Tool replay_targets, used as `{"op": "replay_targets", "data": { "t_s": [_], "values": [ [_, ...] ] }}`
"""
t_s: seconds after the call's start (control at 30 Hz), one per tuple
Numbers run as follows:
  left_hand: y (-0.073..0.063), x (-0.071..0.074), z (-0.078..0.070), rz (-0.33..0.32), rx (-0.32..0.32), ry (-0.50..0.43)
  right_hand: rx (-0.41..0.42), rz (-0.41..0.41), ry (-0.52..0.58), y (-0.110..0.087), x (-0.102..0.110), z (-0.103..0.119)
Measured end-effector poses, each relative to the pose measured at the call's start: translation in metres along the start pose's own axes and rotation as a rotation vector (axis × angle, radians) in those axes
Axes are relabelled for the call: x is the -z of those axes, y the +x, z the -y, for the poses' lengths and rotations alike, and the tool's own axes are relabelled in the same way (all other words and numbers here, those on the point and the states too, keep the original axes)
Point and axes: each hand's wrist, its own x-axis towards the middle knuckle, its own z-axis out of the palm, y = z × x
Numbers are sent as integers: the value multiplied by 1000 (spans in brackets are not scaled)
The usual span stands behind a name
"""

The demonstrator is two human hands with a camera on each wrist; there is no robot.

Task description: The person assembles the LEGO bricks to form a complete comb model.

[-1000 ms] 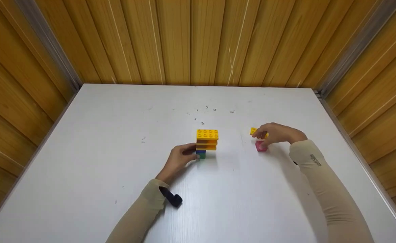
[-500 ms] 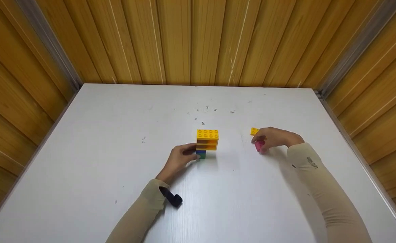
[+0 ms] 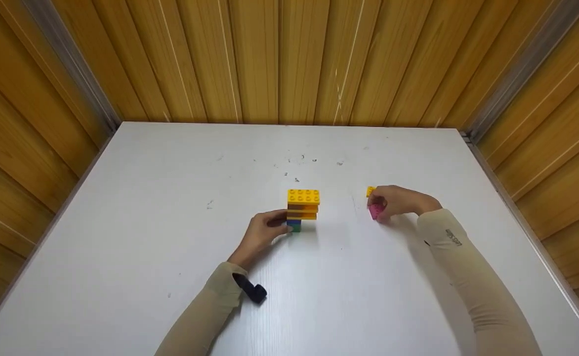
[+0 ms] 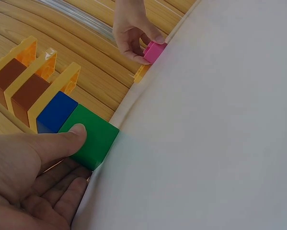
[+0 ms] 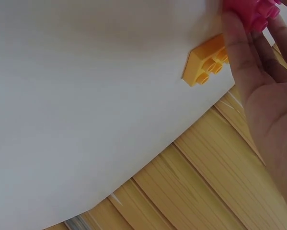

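A tower of toy building bricks stands on the white table, with a green brick [image 4: 96, 136] at its base and a blue brick [image 4: 57, 112] on that. Above them, yellow plates [image 3: 303, 197] alternate with brown bricks [image 4: 30, 99] and overhang to one side. My left hand [image 3: 260, 232] grips the tower low down, thumb on the green brick. At the right, my right hand [image 3: 399, 200] pinches a pink brick [image 3: 376, 211] between thumb and fingers, studs showing in the right wrist view. Just behind it lies a loose yellow brick [image 5: 204, 61], partly hidden by the fingers.
The white table [image 3: 195, 163] carries small dark marks near its middle. Wood-slat walls [image 3: 255, 59] close it in at the back and both sides. A black strap [image 3: 252, 289] hangs from the left sleeve.
My right hand has come down onto the pink brick, taken hold of it and turned it slightly, shifting it a little left. The left hand and tower have stayed still.
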Motion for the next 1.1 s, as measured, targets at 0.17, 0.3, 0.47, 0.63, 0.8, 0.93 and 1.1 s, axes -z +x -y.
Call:
{"op": "replay_targets", "data": {
  "t_s": [0.17,0.3,0.47,0.63,0.8,0.93,1.1],
  "values": [
    [0,-1,-1,-3,10,2,35,-17,2,2,0,1],
    [0,-1,-1,-6,19,6,44,-26,15,3,-1,3],
    [0,-1,-1,-11,22,10,30,-19,20,5,-1,7],
    [0,-1,-1,-12,24,9,68,-18,-30,9,0,13],
    [-1,0,-1,-7,9,3,96,-28,-36,11,1,20],
    [-1,0,-2,-5,14,3,97,-34,-37,14,3,26],
    [-1,0,-2,-6,25,1,128,-45,-39,18,6,33]
  ]
}}
